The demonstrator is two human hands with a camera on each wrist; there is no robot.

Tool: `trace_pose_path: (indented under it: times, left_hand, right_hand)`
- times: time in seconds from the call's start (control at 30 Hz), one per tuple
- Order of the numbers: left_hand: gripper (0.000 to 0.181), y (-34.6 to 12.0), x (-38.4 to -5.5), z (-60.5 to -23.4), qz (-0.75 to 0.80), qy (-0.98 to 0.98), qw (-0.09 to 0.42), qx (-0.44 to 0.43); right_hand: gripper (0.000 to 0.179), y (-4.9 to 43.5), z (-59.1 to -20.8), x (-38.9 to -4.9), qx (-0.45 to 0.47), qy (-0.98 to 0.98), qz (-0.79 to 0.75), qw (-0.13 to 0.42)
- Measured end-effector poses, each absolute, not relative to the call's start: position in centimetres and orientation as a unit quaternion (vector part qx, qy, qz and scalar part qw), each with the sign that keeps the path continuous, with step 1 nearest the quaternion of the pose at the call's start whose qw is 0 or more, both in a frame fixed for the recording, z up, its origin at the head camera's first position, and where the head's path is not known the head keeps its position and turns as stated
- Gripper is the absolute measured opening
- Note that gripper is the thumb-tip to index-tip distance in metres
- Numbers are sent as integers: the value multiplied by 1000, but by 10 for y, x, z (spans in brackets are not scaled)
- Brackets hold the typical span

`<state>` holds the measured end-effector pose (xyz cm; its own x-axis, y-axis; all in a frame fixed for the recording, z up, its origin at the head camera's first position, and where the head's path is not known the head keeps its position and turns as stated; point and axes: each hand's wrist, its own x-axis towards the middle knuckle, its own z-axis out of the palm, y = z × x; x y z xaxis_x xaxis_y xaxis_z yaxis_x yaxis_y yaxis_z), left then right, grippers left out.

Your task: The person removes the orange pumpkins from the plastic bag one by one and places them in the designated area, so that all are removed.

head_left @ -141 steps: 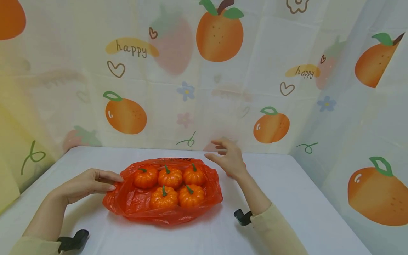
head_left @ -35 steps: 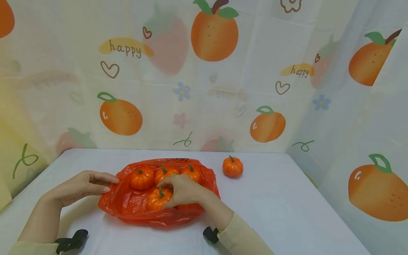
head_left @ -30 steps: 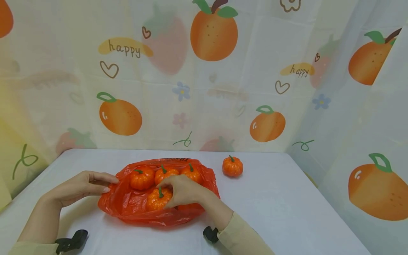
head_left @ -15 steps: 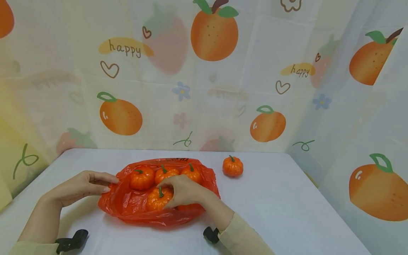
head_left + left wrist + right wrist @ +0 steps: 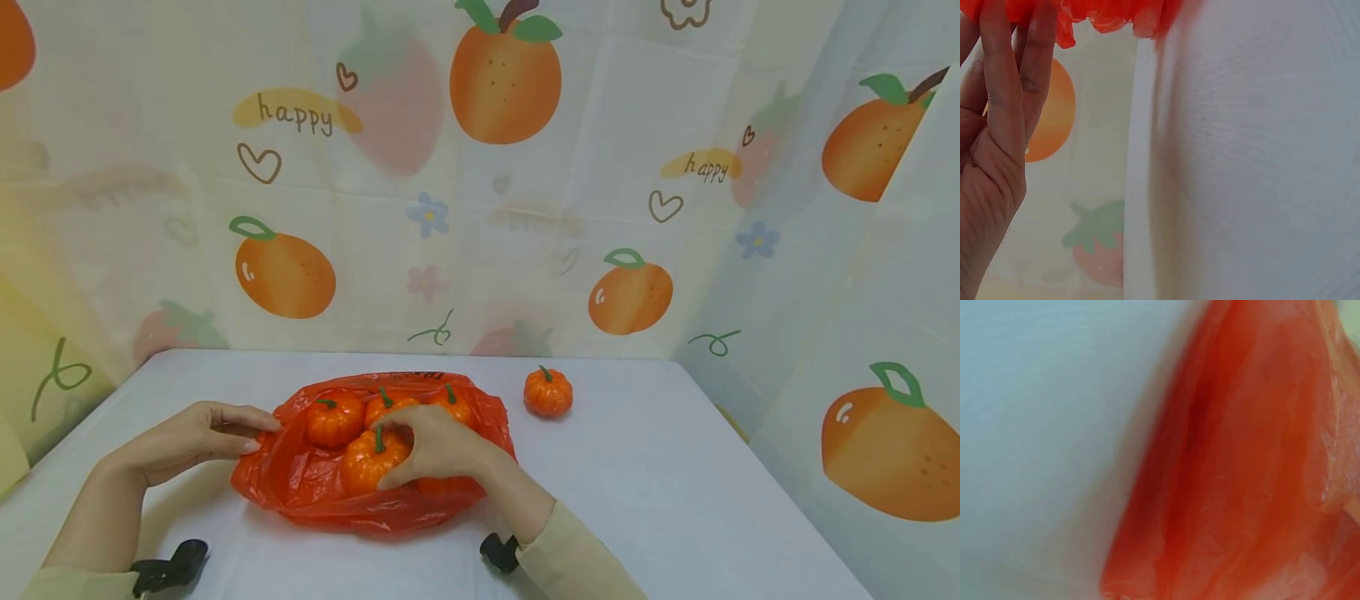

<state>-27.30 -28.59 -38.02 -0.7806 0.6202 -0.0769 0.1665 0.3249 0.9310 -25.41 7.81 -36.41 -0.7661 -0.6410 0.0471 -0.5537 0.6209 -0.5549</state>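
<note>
we've room on table right of red bag, loose pumpkin at back, left hand blocking left rim, right hand front-right

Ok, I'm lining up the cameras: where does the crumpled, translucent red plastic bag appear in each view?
Head: the bag is low, left of centre.
Left wrist: part of the bag, along the top, towards the left.
Right wrist: the bag, blurred, fills much of the right half.
Shared landmark: flat white tabletop.
</note>
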Motion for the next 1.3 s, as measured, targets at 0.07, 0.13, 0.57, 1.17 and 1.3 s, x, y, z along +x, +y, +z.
trace_pose_path:
  times: [0.07, 0.13, 0.57, 1.17, 1.3]
  left_hand:
    - [35, -286, -273, -380, 523, 787, 219, 246]
    - [35, -286, -273, -380, 522, 788, 222, 240]
    - [35, -285, -272, -379, 525, 784, 224, 242]
    - [34, -287, -271, -380, 532, 777, 216, 257]
    - [35, -288, -272, -379, 535, 774, 218, 259]
  right_hand:
    - [68, 79, -363, -254, -328, 896, -289, 74]
    - [69, 80, -361, -253, -323, 896, -298, 68]
    - [64, 87, -351, -252, -302, 897, -321, 33]
    - [65, 97, -346, -255, -295, 900, -320, 16]
    - [65, 99, -345, -255, -290, 901, -324, 14]
